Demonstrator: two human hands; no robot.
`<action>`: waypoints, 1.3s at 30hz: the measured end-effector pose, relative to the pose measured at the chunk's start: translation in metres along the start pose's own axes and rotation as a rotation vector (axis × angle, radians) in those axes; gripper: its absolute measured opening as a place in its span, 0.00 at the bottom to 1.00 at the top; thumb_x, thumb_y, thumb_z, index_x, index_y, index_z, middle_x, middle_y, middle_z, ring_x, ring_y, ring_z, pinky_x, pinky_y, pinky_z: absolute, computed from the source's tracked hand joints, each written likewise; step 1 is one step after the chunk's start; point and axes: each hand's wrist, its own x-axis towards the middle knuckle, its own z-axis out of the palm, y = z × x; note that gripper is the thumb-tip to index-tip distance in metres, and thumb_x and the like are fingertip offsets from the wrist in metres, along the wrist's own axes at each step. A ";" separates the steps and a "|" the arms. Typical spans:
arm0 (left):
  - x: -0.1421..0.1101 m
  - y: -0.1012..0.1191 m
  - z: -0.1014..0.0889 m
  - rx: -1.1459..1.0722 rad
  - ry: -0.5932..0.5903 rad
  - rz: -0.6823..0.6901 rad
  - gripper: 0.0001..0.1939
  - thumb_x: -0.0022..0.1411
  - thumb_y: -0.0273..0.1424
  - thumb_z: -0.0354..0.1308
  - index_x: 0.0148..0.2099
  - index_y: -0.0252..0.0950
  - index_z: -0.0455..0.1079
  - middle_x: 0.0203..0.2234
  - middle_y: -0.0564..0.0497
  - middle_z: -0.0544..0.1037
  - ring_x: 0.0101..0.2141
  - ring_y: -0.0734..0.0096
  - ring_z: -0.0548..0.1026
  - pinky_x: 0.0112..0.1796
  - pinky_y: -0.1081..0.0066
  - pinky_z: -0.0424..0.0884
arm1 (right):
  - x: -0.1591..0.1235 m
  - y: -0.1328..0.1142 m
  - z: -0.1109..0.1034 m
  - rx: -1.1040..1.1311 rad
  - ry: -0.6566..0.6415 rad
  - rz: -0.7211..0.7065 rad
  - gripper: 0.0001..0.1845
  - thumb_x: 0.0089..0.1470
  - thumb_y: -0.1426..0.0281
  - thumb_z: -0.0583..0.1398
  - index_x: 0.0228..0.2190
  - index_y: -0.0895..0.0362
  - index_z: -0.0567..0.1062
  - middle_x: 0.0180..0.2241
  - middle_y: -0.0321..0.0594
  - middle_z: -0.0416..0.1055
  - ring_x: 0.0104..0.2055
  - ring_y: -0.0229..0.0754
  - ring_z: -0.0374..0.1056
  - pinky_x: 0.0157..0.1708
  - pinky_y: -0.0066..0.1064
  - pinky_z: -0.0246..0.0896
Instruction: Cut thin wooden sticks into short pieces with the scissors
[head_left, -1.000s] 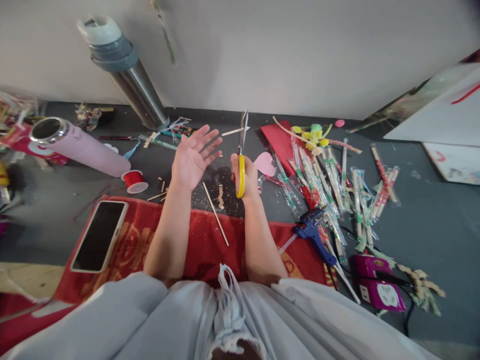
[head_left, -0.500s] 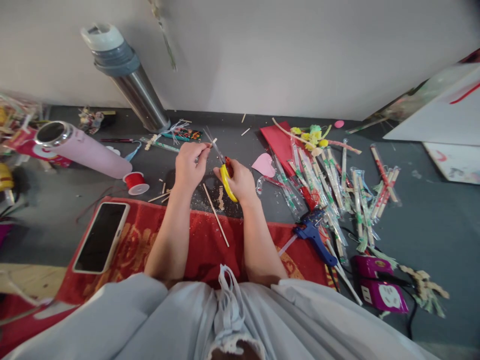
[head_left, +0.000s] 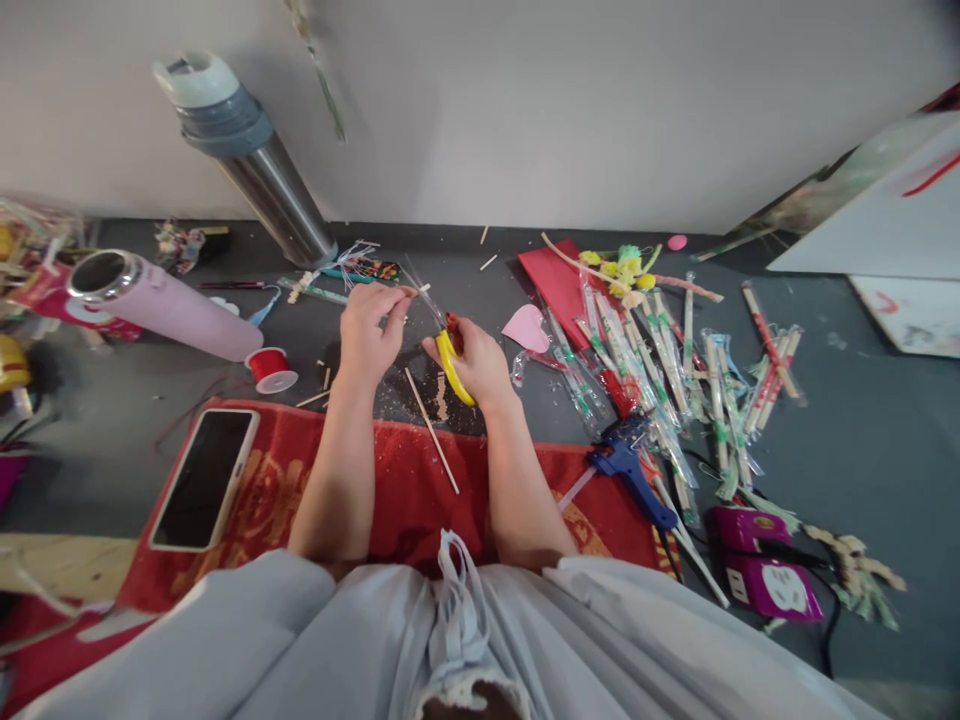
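My right hand [head_left: 482, 362] is closed round the yellow handles of a pair of scissors [head_left: 452, 368], whose blades point up and away to the left. Between the thumb and fingertips of my left hand [head_left: 372, 328] is a short, thin, pale wooden stick [head_left: 424, 289]. Its end reaches the scissor blades; whether they touch it I cannot tell. Below the hands, a longer thin wooden stick [head_left: 432, 432] lies partly on the red cloth [head_left: 420, 490]. A short row of pale wooden bits [head_left: 442, 398] and scattered crumbs lie near it on the grey table.
To the left stand a steel thermos [head_left: 277, 190], a pink bottle [head_left: 176, 308], a red thread spool [head_left: 271, 370] and a phone [head_left: 204, 480]. At right are a blue glue gun [head_left: 634, 475], several wrapped sticks [head_left: 660, 370], a pink paper heart [head_left: 526, 328] and a purple power strip [head_left: 761, 565].
My left hand has shifted slightly left, and the stick in its fingers with it. The right hand keeps its hold on the scissors, nearly in place.
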 end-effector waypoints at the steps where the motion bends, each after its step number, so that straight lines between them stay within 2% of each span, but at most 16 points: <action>1: 0.000 0.000 0.000 0.018 0.003 0.012 0.13 0.67 0.37 0.51 0.37 0.39 0.75 0.32 0.50 0.79 0.36 0.69 0.73 0.44 0.67 0.68 | 0.000 0.000 0.000 0.002 0.000 -0.001 0.31 0.53 0.42 0.54 0.42 0.57 0.70 0.33 0.41 0.72 0.35 0.43 0.68 0.34 0.30 0.55; 8: 0.000 0.000 -0.001 0.020 0.016 0.057 0.12 0.68 0.36 0.52 0.38 0.39 0.76 0.32 0.51 0.80 0.36 0.69 0.74 0.43 0.67 0.69 | 0.000 0.002 0.001 0.005 0.017 -0.012 0.31 0.54 0.41 0.53 0.41 0.57 0.70 0.32 0.40 0.72 0.34 0.42 0.67 0.33 0.29 0.55; 20: 0.000 -0.004 -0.002 0.015 0.001 0.068 0.14 0.68 0.39 0.51 0.40 0.39 0.76 0.31 0.51 0.78 0.36 0.68 0.74 0.43 0.66 0.69 | 0.000 0.000 -0.001 -0.019 -0.009 -0.034 0.30 0.55 0.44 0.54 0.41 0.57 0.70 0.35 0.43 0.73 0.35 0.42 0.67 0.34 0.30 0.54; 24: 0.000 -0.005 -0.003 0.037 -0.026 0.043 0.15 0.68 0.39 0.51 0.39 0.39 0.76 0.32 0.50 0.79 0.37 0.68 0.74 0.44 0.66 0.69 | 0.000 -0.002 -0.003 -0.012 -0.017 -0.019 0.27 0.56 0.46 0.54 0.38 0.57 0.71 0.35 0.42 0.73 0.34 0.41 0.66 0.34 0.30 0.53; 29: 0.000 -0.006 -0.003 -0.017 -0.048 0.010 0.16 0.68 0.43 0.51 0.37 0.39 0.75 0.31 0.50 0.77 0.37 0.67 0.73 0.46 0.64 0.69 | -0.001 -0.007 -0.005 0.032 -0.047 0.054 0.24 0.54 0.46 0.56 0.32 0.56 0.70 0.30 0.38 0.71 0.28 0.37 0.61 0.30 0.28 0.49; 32: 0.000 -0.004 0.003 -0.122 -0.022 -0.080 0.19 0.67 0.47 0.49 0.41 0.39 0.75 0.34 0.49 0.77 0.37 0.68 0.74 0.45 0.65 0.71 | -0.001 -0.009 -0.004 0.052 -0.021 0.095 0.24 0.53 0.46 0.56 0.28 0.55 0.68 0.26 0.36 0.69 0.26 0.37 0.60 0.30 0.28 0.49; 35: -0.001 -0.004 0.016 -0.358 0.027 -0.257 0.25 0.64 0.52 0.50 0.53 0.40 0.69 0.41 0.47 0.77 0.39 0.68 0.76 0.43 0.65 0.73 | 0.000 -0.007 -0.003 0.121 0.038 0.126 0.26 0.54 0.44 0.54 0.25 0.54 0.66 0.24 0.35 0.66 0.26 0.36 0.58 0.30 0.28 0.49; 37: -0.004 -0.004 0.026 -0.533 -0.034 -0.347 0.31 0.60 0.56 0.54 0.58 0.41 0.64 0.45 0.45 0.76 0.43 0.66 0.76 0.46 0.64 0.73 | 0.001 -0.004 -0.003 0.176 0.079 0.145 0.28 0.53 0.42 0.52 0.24 0.54 0.66 0.23 0.34 0.65 0.26 0.36 0.58 0.30 0.28 0.50; 39: -0.009 -0.002 0.034 -0.676 -0.176 -0.398 0.37 0.56 0.57 0.58 0.60 0.41 0.62 0.50 0.42 0.74 0.48 0.63 0.75 0.49 0.61 0.73 | 0.001 -0.001 -0.003 0.222 0.107 0.164 0.30 0.52 0.40 0.51 0.24 0.55 0.66 0.23 0.34 0.65 0.26 0.36 0.58 0.30 0.28 0.52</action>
